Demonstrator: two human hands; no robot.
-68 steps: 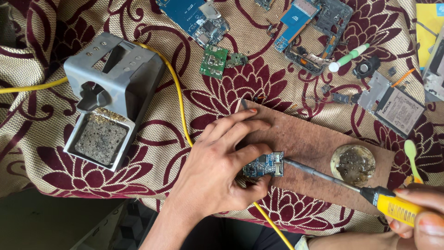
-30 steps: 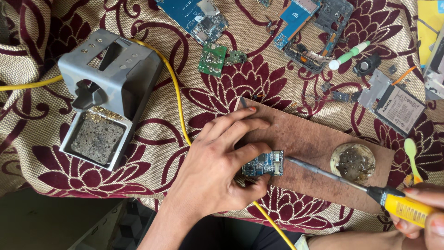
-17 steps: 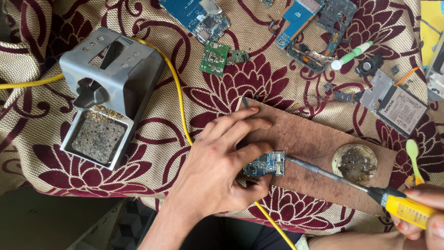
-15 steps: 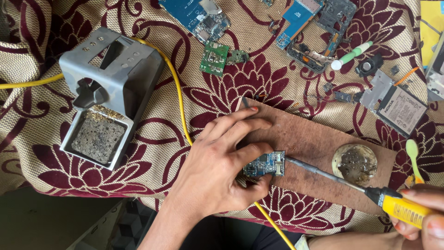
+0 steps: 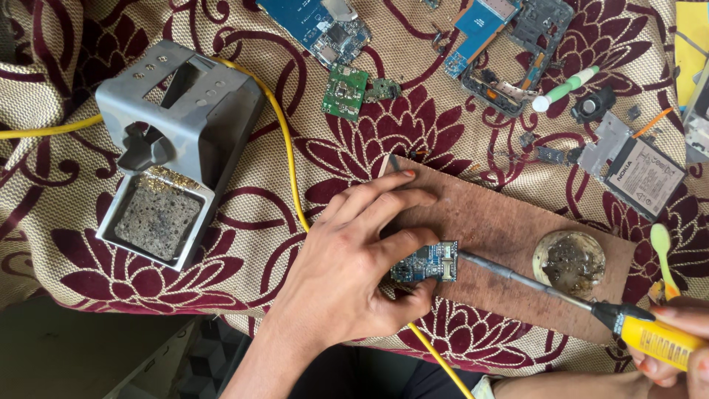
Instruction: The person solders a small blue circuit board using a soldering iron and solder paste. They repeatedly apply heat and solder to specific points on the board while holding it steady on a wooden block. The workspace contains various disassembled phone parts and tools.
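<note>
Left hand (image 5: pixel 347 273): fingers closed on a small blue circuit board (image 5: pixel 426 262), pinned to the brown work board (image 5: pixel 502 222) under its fingertips. Right hand (image 5: pixel 683 347): wrapped round a yellow-handled soldering iron (image 5: pixel 576 299), tip touching the board's edge; soldering appears under way. Beyond the left hand: grey iron stand (image 5: pixel 177 125), flux tin (image 5: pixel 569 258), floral cloth (image 5: pixel 258 192) over the table.

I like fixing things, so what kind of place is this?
Probably a small phone-repair spot on a cloth-covered table: a soldering iron touches a tiny circuit board, a metal iron stand sits nearby, and opened phone parts lie around.
</note>
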